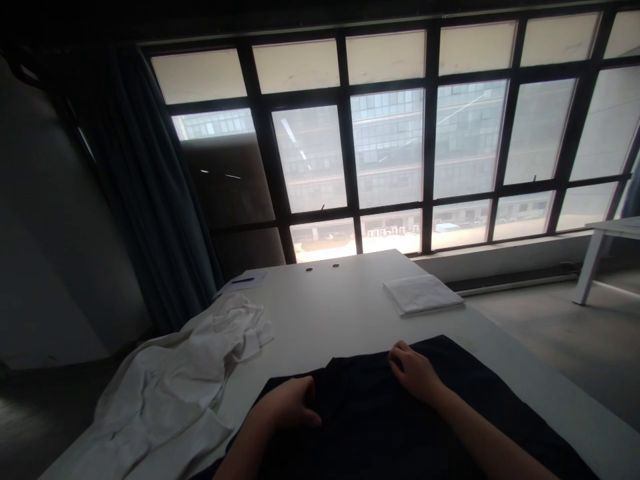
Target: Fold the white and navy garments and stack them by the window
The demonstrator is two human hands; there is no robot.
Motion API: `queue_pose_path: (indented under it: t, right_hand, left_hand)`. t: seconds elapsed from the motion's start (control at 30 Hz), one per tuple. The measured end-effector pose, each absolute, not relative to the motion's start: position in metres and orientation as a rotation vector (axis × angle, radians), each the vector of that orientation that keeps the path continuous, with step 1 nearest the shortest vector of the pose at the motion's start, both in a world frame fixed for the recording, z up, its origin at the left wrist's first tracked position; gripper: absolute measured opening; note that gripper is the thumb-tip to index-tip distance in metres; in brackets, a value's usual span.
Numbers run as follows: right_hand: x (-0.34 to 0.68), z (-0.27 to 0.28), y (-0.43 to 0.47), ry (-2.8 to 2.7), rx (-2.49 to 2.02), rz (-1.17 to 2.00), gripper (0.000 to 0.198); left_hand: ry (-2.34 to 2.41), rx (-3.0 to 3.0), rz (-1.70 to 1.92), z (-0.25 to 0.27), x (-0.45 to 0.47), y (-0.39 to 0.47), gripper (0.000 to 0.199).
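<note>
A dark, almost black piece of clothing (370, 427) lies spread over the near part of the table; its lower end runs out of view. My left hand (293, 403) rests at the garment's upper left, with a gap between its thumb and its bent fingers. At the top edge, right of the middle, my right hand (413, 370) has its fingers curled in against the cloth, pinching it. The fabric between the two hands shows a few soft folds. Details of the garment are lost in the dark.
The white table (320, 307) reaches toward the windows. A crumpled white garment (185, 380) lies along its left side. At the far right is a folded white cloth (423, 295). A pen (243, 280) lies on paper at the far left. Another table (595, 257) stands right.
</note>
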State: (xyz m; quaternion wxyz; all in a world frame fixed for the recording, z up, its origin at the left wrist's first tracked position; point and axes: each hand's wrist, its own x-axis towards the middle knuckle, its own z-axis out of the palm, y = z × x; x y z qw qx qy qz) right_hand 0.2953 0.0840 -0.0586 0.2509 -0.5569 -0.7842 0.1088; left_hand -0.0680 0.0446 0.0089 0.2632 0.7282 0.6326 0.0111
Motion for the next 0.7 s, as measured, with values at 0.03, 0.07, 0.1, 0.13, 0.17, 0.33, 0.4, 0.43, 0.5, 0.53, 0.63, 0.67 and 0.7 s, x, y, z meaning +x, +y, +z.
queue_pose_path:
  t: [0.03,0.07,0.1,0.13,0.17,0.33,0.4,0.43,0.5,0.53,0.63,0.67,0.7]
  right_hand:
    - [0.295,-0.059,0.084,-2.136,-1.517,0.296,0.019]
    - [0.294,-0.058,0.084,-2.140,-1.515,0.295,0.019]
    - [0.295,-0.058,0.085,-2.149,-1.508,0.300,0.019]
    - [0.295,-0.057,0.086,-2.165,-1.496,0.310,0.019]
    - [0.298,-0.055,0.088,-2.181,-1.486,0.321,0.019]
    - [0.336,-0.045,0.109,-2.166,-1.616,0.347,0.024]
    - [0.362,-0.044,0.118,-2.155,-1.720,0.359,0.029]
    - [0.376,-0.045,0.121,-2.149,-1.767,0.371,0.030]
    - [0.400,-0.047,0.126,-2.129,-1.837,0.386,0.031]
    - [0.410,-0.048,0.128,-2.116,-1.862,0.389,0.031]
    - [0.432,-0.050,0.132,-2.073,-1.926,0.383,0.032]
    - [0.436,-0.050,0.133,-2.059,-1.947,0.379,0.034]
    - [0.440,-0.050,0.134,-2.047,-1.966,0.374,0.035]
  left_hand:
    - [1.761,1.954,0.039,0.012,-0.075,0.046,0.048]
    - [1.802,1.946,0.062,0.014,-0.083,0.048,0.048]
    - [1.840,1.936,0.090,0.017,-0.092,0.050,0.048]
    - [1.875,1.921,0.121,0.019,-0.100,0.052,0.048]
    - [1.914,1.899,0.147,0.021,-0.110,0.054,0.048]
    - [2.033,1.735,0.126,0.019,-0.147,0.063,0.033]
    - [2.040,1.676,0.091,0.014,-0.154,0.066,0.029]
    - [2.040,1.660,0.087,0.011,-0.156,0.067,0.028]
    - [2.032,1.655,0.105,0.006,-0.156,0.069,0.027]
    - [2.027,1.660,0.119,0.003,-0.156,0.070,0.027]
    - [2.010,1.670,0.137,-0.004,-0.153,0.073,0.025]
    - [2.006,1.662,0.131,-0.006,-0.152,0.074,0.024]
    - [2.005,1.648,0.119,-0.007,-0.151,0.074,0.023]
